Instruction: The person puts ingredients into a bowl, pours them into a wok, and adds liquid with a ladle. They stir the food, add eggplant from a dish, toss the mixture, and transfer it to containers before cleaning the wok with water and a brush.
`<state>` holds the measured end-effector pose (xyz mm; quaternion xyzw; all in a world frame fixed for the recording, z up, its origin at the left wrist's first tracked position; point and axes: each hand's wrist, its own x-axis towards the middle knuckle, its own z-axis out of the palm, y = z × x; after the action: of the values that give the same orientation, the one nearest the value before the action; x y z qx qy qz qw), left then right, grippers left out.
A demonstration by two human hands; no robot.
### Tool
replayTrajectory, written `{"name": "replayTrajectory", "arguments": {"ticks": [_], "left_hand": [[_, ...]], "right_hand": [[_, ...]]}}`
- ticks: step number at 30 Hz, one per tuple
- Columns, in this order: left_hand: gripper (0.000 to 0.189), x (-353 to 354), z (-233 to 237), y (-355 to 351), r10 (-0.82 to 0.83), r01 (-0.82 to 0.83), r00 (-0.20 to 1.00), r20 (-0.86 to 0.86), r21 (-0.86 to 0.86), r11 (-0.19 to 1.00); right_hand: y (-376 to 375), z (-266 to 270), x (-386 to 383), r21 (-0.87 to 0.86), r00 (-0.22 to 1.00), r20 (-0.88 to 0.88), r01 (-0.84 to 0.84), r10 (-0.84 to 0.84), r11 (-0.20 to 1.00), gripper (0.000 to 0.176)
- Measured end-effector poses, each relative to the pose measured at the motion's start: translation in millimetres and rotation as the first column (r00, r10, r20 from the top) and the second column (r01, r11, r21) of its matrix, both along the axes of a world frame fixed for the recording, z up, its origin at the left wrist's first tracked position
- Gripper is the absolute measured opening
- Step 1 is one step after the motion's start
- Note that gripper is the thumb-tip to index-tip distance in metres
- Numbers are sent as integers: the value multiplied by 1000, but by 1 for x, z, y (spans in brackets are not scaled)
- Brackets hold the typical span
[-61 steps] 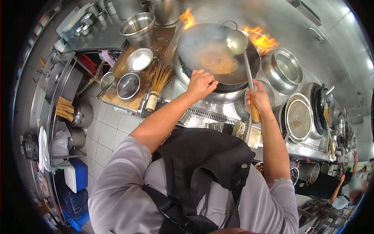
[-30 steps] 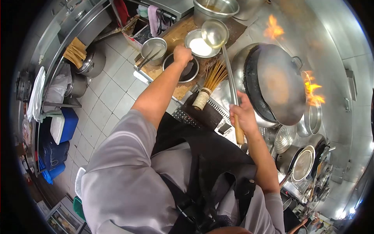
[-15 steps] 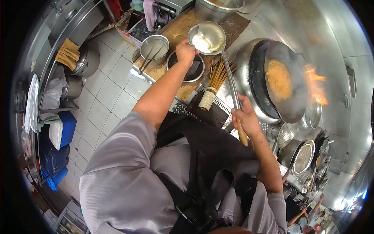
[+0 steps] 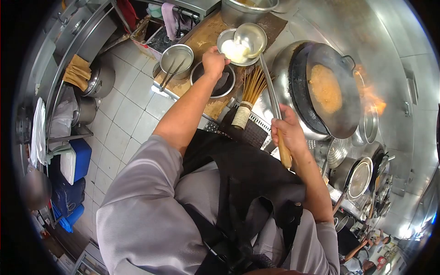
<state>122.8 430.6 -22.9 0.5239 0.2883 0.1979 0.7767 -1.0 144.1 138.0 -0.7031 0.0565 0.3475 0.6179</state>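
My right hand (image 4: 285,132) grips the wooden handle of a long steel ladle (image 4: 269,87). The ladle's cup (image 4: 250,37) hovers over a metal bowl of white powder (image 4: 229,49) on the wooden board (image 4: 207,34). My left hand (image 4: 214,61) is closed at that bowl's near rim, apparently on a small spoon that the fingers mostly hide, with white powder just past them. Under the hand lies a dark, empty-looking bowl (image 4: 219,85). To the right, a black wok (image 4: 326,94) holds orange-brown food, and flames (image 4: 372,100) lick its far side.
A bamboo brush (image 4: 247,98) lies between the board and the wok. A steel pot with tongs (image 4: 176,59) and a large pot (image 4: 245,9) stand on the board. Strainers and pans (image 4: 355,176) crowd the range to the right. Tiled floor (image 4: 123,114) and blue tubs (image 4: 75,160) are at left.
Two seconds ago my left hand was at the wok and the ladle over it. Both have swung left to the seasoning bowls. In the last half second the ladle and hand shifted slightly.
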Motion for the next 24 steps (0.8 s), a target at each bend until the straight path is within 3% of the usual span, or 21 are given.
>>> {"name": "replayTrajectory", "arguments": {"ticks": [2,5,7,8,10,11,12,15,17,18,19,22,23,24], "left_hand": [[39,5,3,-5,4,-4,1000,5,29,1000],[40,5,11,-8,-7,8,1000,-13,99,995],[41,9,5,-6,-19,24,999,-34,144,989],[40,10,3,-2,-15,20,999,-40,127,992],[40,9,0,5,-15,20,999,-43,117,993],[40,8,0,7,-19,25,997,-74,81,996],[40,7,1,10,-26,30,994,-104,46,998],[40,0,0,12,-43,45,996,-78,22,999],[43,-2,-9,17,-1,-1,998,-55,-31,1000],[46,-3,-13,24,-61,60,995,-76,-12,998],[45,-20,11,16,-103,106,991,-80,25,994],[36,-41,20,6,-76,71,997,15,194,978],[34,-48,24,-4,-69,61,997,26,216,974],[32,-56,31,-12,-56,46,998,37,238,970]], "right_hand": [[3,2,0,-54,999,19,-33,34,998,51],[-3,6,-3,12,1000,-22,-21,21,1000,48],[-16,14,-1,281,967,-247,129,-59,951,41],[-23,15,-2,287,968,-246,130,-58,949,41],[-39,16,-6,586,883,-470,301,13,753,33],[-47,12,-9,674,875,-477,303,83,674,32],[-53,15,-12,681,879,-470,303,80,667,32],[-80,23,-27,832,834,-519,443,187,332,42],[-100,39,-39,869,862,-477,435,170,236,44],[-112,47,-45,893,877,-445,419,183,163,46],[-127,53,-48,919,904,-393,377,168,119,48],[-176,64,-53,927,939,-344,336,23,168,46],[-193,63,-54,902,943,-319,334,-99,275,41],[-200,66,-53,905,944,-311,330,-109,267,41]]}}
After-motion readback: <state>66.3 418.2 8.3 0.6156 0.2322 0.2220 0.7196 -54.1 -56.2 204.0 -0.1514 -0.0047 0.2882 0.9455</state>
